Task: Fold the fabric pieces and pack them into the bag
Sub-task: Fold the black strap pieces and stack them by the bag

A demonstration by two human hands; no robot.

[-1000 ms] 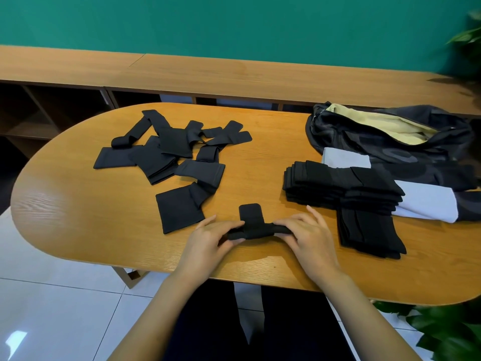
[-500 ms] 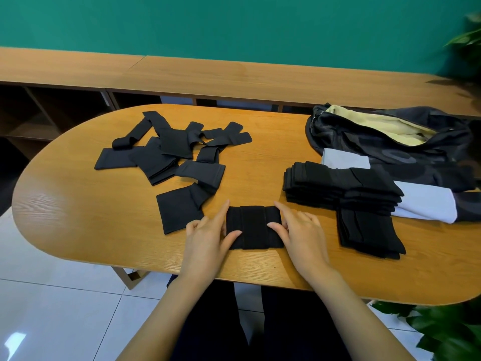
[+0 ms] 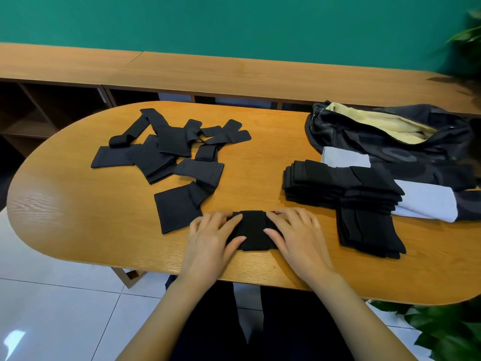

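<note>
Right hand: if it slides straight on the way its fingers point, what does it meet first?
The right hand rests on the fabric piece; beyond that lies bare table, then probably the unfolded pile, up and to the left.

On the tabletop [image 3: 78, 230], one fabric piece [image 3: 253, 230] lies between the fingers [image 3: 234, 220] of the left hand [image 3: 210, 238] and those of the right hand [image 3: 296, 235], which rest on its two ends. Beyond and left of the fingers lies the loose pile [image 3: 169, 152]. Right of them is the folded stack [image 3: 338, 183], with the bag [image 3: 390, 142] behind it, touching.
</note>
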